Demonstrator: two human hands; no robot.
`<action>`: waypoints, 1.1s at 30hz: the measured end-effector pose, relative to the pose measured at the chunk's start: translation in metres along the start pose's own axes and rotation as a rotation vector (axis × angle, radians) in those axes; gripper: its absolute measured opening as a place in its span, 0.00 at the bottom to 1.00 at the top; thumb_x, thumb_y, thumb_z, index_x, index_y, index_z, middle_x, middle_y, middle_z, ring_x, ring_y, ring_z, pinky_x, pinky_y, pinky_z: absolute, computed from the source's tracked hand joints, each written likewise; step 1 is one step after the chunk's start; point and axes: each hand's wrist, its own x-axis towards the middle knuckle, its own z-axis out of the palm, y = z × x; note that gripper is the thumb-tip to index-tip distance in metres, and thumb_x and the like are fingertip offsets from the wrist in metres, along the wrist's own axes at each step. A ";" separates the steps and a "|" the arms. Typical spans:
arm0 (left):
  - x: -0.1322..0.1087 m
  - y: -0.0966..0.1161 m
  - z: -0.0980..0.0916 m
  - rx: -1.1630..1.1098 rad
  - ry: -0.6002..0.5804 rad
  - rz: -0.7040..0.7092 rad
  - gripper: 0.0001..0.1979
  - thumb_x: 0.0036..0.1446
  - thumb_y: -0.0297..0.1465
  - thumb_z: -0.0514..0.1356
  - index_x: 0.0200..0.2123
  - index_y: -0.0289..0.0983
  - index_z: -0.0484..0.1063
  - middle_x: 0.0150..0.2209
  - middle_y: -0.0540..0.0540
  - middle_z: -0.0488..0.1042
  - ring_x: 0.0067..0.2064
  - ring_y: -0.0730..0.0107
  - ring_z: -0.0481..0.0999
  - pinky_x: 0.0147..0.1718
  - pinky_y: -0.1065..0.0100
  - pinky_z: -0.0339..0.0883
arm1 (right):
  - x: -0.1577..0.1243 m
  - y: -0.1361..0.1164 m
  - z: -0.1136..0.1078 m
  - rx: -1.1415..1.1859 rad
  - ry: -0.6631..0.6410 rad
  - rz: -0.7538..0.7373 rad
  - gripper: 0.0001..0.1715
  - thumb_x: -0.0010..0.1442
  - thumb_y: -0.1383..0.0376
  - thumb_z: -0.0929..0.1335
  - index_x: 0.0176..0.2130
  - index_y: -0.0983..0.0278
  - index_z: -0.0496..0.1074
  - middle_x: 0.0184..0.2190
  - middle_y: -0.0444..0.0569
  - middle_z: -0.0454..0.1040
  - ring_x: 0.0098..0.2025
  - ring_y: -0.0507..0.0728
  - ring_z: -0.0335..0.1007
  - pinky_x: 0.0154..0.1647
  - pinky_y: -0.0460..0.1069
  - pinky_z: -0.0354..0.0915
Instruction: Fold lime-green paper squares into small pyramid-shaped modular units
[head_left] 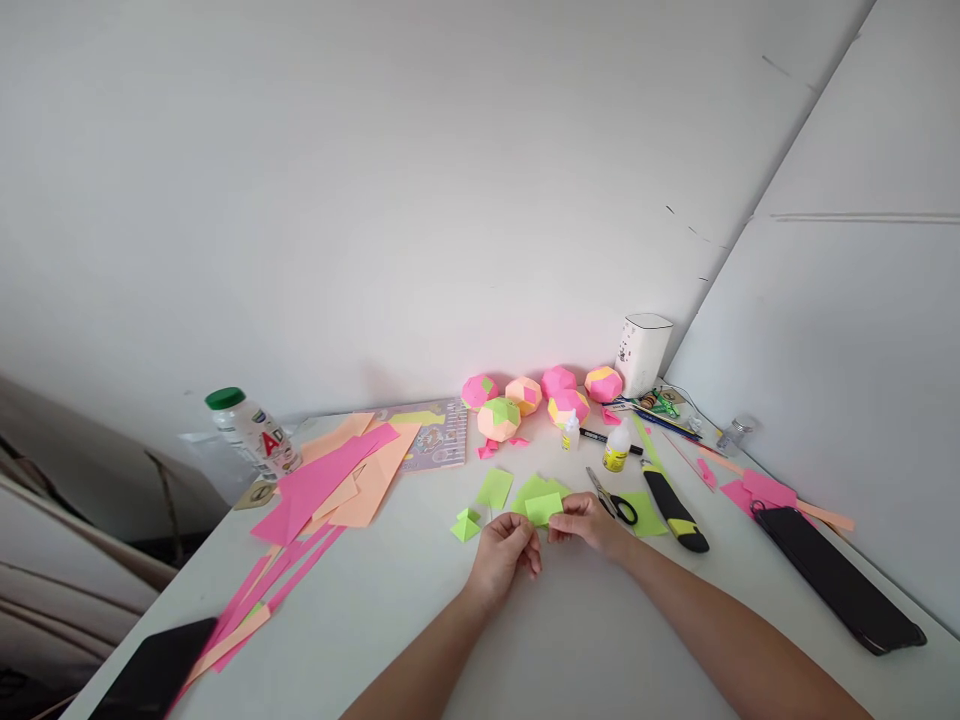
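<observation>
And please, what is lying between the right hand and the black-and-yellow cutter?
In the head view, the scissors and a green paper sheet lie between the right hand and the cutter.

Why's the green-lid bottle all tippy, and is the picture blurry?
Head view: the bottle leans, perhaps from the lens stretching things near the edges; head view: the held green paper has fairly crisp edges; head view: the light is soft, with a faint pink tint on the wall behind the paper balls.
</observation>
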 end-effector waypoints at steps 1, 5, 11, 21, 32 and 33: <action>0.000 0.000 0.000 -0.002 0.002 0.001 0.13 0.45 0.37 0.61 0.22 0.36 0.61 0.17 0.53 0.69 0.14 0.77 0.66 0.12 0.74 0.58 | 0.000 0.001 0.000 -0.005 0.005 -0.006 0.15 0.51 0.57 0.69 0.21 0.65 0.73 0.20 0.45 0.74 0.23 0.53 0.66 0.28 0.49 0.62; 0.001 0.001 -0.002 -0.065 0.006 0.017 0.15 0.47 0.41 0.60 0.24 0.37 0.59 0.19 0.53 0.69 0.15 0.76 0.67 0.13 0.73 0.59 | 0.000 0.005 -0.001 -0.023 0.024 -0.018 0.16 0.51 0.56 0.69 0.23 0.66 0.74 0.21 0.46 0.75 0.23 0.52 0.65 0.25 0.47 0.61; 0.001 0.002 -0.003 -0.117 -0.001 0.045 0.18 0.51 0.47 0.55 0.29 0.39 0.54 0.20 0.54 0.69 0.16 0.75 0.68 0.13 0.73 0.61 | 0.000 0.013 0.003 -0.121 0.010 -0.054 0.17 0.51 0.56 0.70 0.22 0.68 0.72 0.20 0.46 0.73 0.22 0.52 0.66 0.22 0.46 0.60; -0.001 0.002 0.001 -0.009 -0.038 0.030 0.19 0.51 0.47 0.56 0.31 0.39 0.54 0.19 0.55 0.67 0.14 0.76 0.66 0.11 0.74 0.61 | 0.002 0.017 0.007 -0.263 0.052 -0.175 0.17 0.52 0.57 0.69 0.21 0.67 0.72 0.16 0.44 0.71 0.18 0.51 0.64 0.19 0.44 0.59; 0.002 -0.002 -0.001 -0.029 -0.017 0.050 0.16 0.51 0.41 0.59 0.29 0.39 0.55 0.18 0.56 0.67 0.14 0.77 0.65 0.11 0.74 0.61 | 0.000 0.009 0.008 -0.285 0.030 -0.148 0.19 0.56 0.57 0.67 0.20 0.67 0.69 0.18 0.45 0.71 0.20 0.51 0.65 0.20 0.45 0.58; 0.002 -0.003 -0.001 -0.031 -0.019 0.057 0.16 0.51 0.41 0.59 0.29 0.39 0.55 0.19 0.56 0.67 0.14 0.77 0.65 0.11 0.74 0.61 | 0.000 0.009 0.008 -0.247 0.030 -0.136 0.18 0.56 0.57 0.66 0.22 0.66 0.70 0.20 0.45 0.71 0.21 0.51 0.65 0.22 0.45 0.59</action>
